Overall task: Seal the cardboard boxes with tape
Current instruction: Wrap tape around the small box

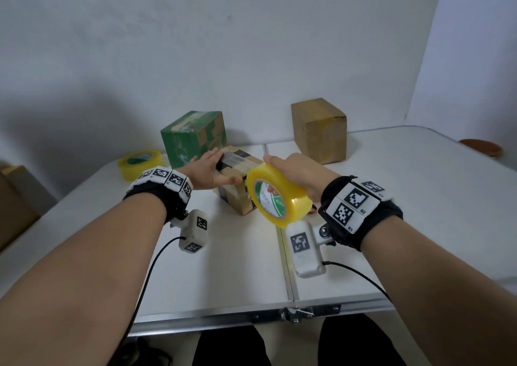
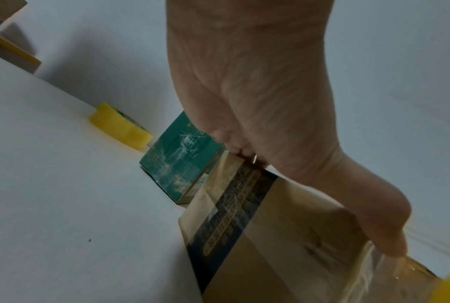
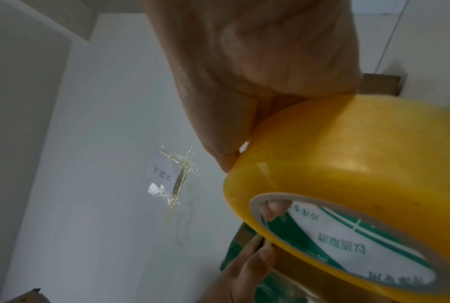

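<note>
From the head view, my left hand [image 1: 206,170] lies flat on the top of the small brown cardboard box [image 1: 237,186] in the middle of the white folding table [image 1: 391,184], fingers straight and close together, thumb stretched toward the near edge. My right hand [image 1: 296,174] grips a yellow tape roll [image 1: 278,196] just beside that box, a fingertip hooked inside the core and the rest wrapped over the outer rim. A green box [image 1: 193,137] stands touching the far side of the small box, a taller brown box [image 1: 319,129] stands well apart to the right, and a second tape roll [image 1: 140,164] lies flat near the left edge.

At my left wrist, the palm [image 2: 257,92] presses the box lid [image 2: 283,225], and my thumb [image 2: 384,225] pins clear tape down at its edge. The green box [image 2: 177,162] and the spare roll [image 2: 120,125] sit beyond.

At my right wrist, my fingers [image 3: 275,207] curl into the cardboard core of the roll [image 3: 348,174], pinching it against the palm. On the wall behind, a paper note [image 3: 164,174] hangs under crumpled tape.
</note>
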{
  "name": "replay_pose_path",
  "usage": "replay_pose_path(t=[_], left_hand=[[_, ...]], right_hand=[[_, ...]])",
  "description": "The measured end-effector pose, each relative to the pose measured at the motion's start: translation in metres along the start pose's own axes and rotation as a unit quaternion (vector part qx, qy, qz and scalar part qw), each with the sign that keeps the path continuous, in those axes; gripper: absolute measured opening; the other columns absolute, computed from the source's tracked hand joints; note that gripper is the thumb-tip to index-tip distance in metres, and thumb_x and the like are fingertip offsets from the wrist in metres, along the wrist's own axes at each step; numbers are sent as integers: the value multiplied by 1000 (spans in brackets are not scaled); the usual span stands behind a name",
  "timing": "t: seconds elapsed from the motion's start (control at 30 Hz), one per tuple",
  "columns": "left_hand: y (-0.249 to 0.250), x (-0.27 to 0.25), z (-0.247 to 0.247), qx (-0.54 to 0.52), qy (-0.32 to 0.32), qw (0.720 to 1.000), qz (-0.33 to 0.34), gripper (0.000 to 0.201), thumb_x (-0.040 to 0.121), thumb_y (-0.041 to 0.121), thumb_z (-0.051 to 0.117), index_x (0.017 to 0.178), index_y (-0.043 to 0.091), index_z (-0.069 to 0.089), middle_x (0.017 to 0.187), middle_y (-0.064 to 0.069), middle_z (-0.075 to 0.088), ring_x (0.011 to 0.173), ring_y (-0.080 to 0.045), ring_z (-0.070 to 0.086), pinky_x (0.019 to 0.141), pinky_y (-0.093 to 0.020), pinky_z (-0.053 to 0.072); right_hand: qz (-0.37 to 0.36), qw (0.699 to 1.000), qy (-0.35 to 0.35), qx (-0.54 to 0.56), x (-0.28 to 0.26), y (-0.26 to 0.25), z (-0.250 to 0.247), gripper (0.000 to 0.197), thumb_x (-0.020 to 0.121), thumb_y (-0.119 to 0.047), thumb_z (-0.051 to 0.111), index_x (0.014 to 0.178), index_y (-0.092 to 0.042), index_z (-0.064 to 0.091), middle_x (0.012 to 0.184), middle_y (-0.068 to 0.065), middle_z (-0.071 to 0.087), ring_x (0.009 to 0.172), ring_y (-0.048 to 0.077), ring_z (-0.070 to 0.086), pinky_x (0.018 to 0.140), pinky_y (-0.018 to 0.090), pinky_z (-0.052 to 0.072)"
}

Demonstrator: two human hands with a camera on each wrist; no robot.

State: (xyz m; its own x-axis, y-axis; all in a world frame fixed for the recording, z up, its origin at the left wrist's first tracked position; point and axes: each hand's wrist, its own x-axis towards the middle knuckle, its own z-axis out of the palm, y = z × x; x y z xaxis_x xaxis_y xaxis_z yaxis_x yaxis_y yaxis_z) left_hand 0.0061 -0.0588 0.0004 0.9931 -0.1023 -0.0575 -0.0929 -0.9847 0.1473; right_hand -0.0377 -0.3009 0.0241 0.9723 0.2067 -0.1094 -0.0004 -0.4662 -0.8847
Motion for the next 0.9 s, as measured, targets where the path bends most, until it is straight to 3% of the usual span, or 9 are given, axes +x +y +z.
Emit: replay_pose_path(t=[0.1,0.17,0.27,0.5,0.6,0.73,0.9], left_hand=[[0,-1,0,6,-6,1000,-9,135,48,95,30,156,19,1,163,-8,2,150,-21,3,121,-49,3],[1,-1,-1,12,-12,1000,-13,129,60,95,39,156,18,0,164,-7,0,150,-21,2,121,-48,2],[2,1,0,20,-19,999,-16,122,67,89,41,156,18,-1,164,-6,-3,150,-20,1,121,-47,2],[8,-3,-2,47,-17,999,-16,98,85,73,40,156,18,0,163,-7,-4,150,-22,0,121,-48,2],[11,-1,-2,48,-16,999,-15,89,87,70,42,156,28,3,163,-8,-2,150,-24,-1,120,-50,2],[13,-1,4,38,-14,999,8,69,92,65,40,150,50,5,162,-13,-2,149,-34,-4,119,-53,6],[19,-6,17,12,59,995,81,58,100,45,42,153,37,20,162,-10,11,148,-30,16,118,-43,21]], right_hand=[[10,1000,0,0,-1,6,3,59,96,-56,47,121,-2,56,107,13,62,87,24,60,71,31,47],[26,1000,-6,-4,-3,13,7,59,96,-56,46,120,-3,56,106,12,62,84,23,59,66,29,44],[34,999,-6,3,-2,24,10,64,95,-59,47,124,-2,57,112,14,63,98,27,60,79,33,47],[37,999,-1,7,1,24,11,65,94,-59,47,127,-4,55,117,14,62,103,29,59,84,36,47],[41,999,-8,11,4,25,10,65,95,-58,46,127,-3,55,117,15,63,103,29,59,84,35,46],[40,999,-14,3,6,27,9,65,94,-59,45,126,-3,56,116,16,64,104,30,61,93,41,50],[32,999,-13,-13,6,23,10,67,96,-58,43,128,-1,56,122,18,63,109,32,61,99,45,49]])
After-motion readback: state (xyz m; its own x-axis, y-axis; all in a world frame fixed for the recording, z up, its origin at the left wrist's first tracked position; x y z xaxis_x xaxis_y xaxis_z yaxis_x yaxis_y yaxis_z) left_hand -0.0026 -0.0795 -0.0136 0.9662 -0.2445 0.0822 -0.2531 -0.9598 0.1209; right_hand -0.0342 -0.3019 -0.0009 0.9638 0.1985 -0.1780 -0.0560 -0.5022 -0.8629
